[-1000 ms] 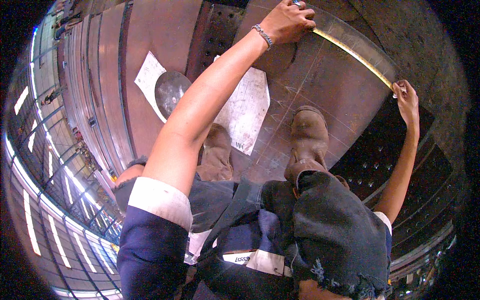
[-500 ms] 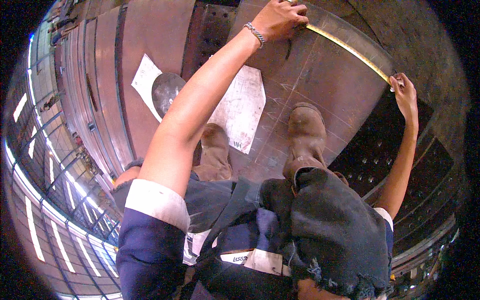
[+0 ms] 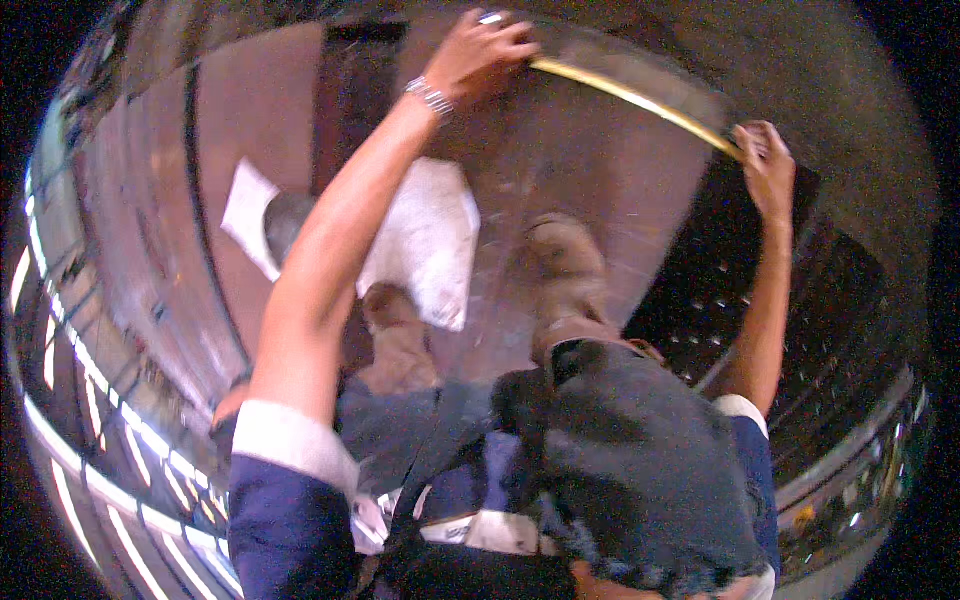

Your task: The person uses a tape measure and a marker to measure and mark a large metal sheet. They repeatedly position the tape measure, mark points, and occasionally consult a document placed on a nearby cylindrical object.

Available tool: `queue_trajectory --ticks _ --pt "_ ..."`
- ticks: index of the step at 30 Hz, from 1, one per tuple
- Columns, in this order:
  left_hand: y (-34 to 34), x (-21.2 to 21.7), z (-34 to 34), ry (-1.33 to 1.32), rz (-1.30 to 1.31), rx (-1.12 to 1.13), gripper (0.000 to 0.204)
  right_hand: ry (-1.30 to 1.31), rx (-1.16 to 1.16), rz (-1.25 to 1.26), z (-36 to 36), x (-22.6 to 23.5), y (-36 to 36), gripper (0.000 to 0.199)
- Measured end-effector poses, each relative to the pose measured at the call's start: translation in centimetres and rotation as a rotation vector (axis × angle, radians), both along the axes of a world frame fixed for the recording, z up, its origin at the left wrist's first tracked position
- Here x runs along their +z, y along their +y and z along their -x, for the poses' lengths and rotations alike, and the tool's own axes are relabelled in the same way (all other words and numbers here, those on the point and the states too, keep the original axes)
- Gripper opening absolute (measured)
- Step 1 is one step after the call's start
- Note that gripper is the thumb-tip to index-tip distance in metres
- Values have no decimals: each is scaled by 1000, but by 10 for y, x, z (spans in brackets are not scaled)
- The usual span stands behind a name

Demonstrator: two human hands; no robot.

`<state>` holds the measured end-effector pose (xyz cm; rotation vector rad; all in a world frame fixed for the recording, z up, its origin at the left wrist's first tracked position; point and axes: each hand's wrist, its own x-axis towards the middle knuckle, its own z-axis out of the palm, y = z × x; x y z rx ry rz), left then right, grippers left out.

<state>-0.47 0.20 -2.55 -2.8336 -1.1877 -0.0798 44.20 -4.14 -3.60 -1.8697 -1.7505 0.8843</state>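
Note:
A yellow tape measure (image 3: pixel 635 98) is stretched over a brown steel plate (image 3: pixel 590 140), close to its far curved edge. My left hand (image 3: pixel 480 55), with a chain bracelet at the wrist, is closed on the tape's left end. At the right end, my right hand (image 3: pixel 768 165) pinches the tape beside the plate's right edge. Motion blur hides which hand has the case. Both arms reach forward, the left one passing over a white angular sheet (image 3: pixel 435 240) on the plate.
My brown boots (image 3: pixel 565 255) stand on the plate. A dark round piece (image 3: pixel 287 222) lies on another white piece (image 3: pixel 248 195) to the left. Dark metal with rows of holes (image 3: pixel 725 290) lies lower at right. Long steel plates (image 3: pixel 150 200) run along the left.
The whole view has swung, so the plate, boots and both hands appear further left, and the picture is more blurred. Both hands still hold the stretched tape.

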Motion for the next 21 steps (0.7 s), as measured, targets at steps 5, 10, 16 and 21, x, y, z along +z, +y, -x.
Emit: queue_trajectory --ticks 5,10,16,21 --pt "-11 12 21 -27 94 15 34 -345 -271 -59 -23 16 -11 40" --pt "-9 19 31 -50 115 6 24 -75 -321 150 -7 8 -38 44" --pt "-6 26 52 -9 107 35 27 432 -494 160 30 -12 -45 32" --pt "-5 33 67 28 124 76 28 381 -493 156 51 -15 -37 28"
